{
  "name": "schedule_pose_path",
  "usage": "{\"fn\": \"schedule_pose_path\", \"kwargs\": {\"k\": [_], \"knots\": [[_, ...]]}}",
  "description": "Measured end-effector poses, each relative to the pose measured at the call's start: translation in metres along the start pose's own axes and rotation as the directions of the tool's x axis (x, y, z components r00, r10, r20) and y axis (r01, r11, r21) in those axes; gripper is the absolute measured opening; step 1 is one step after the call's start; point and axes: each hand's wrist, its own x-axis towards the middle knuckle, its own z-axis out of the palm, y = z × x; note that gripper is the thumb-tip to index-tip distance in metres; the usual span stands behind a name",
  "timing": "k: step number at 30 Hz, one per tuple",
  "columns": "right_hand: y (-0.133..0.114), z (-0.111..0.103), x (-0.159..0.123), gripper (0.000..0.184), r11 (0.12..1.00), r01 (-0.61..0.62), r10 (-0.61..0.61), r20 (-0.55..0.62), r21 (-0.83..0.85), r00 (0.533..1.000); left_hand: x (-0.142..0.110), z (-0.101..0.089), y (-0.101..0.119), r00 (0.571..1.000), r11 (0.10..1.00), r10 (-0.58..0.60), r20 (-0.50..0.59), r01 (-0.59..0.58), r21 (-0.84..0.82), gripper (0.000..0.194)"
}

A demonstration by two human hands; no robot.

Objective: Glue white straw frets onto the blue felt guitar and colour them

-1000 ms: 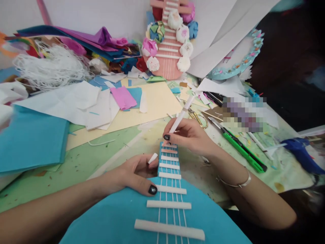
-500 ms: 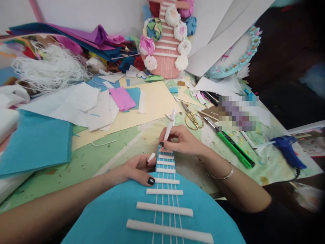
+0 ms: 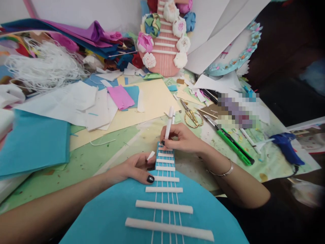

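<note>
**White pen held to the neck of a blue guitar shape**

The blue guitar shape (image 3: pixel 114 210) is seen closest to the camera, its neck pointed toward the table (image 3: pixel 132 144). The white pen (image 3: pixel 168 127) is grasped by the fingers of the right hand (image 3: pixel 181 138) at the neck's far end. A small white piece (image 3: pixel 151 156) is grasped by the left hand's (image 3: pixel 133 167) fingers, its thumb laid on the shape. Beyond, gold-handled scissors (image 3: pixel 193 118), a green cutter (image 3: pixel 233 146) and a blue glue gun (image 3: pixel 285 147) are seen to the right, and a flower-trimmed pink guitar (image 3: pixel 165 66) behind.
</note>
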Motion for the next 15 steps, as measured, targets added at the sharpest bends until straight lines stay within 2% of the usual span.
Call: {"fn": "schedule_pose_path", "kwargs": {"k": [9,15], "knots": [[-0.0026,-0.0033,-0.0006,0.003,1.000,0.015,-0.015,-0.003,-0.018,1.000,0.0000,0.0028,0.0021,1.000,1.000,0.003,0.012,-0.003,0.003,0.038],[-0.0063,-0.0046,-0.0016,0.004,0.987,0.088,-0.086,0.024,-0.138,0.996,-0.0003,0.0047,0.0035,1.000,1.000,-0.004,0.015,0.004,-0.006,0.036]]}}
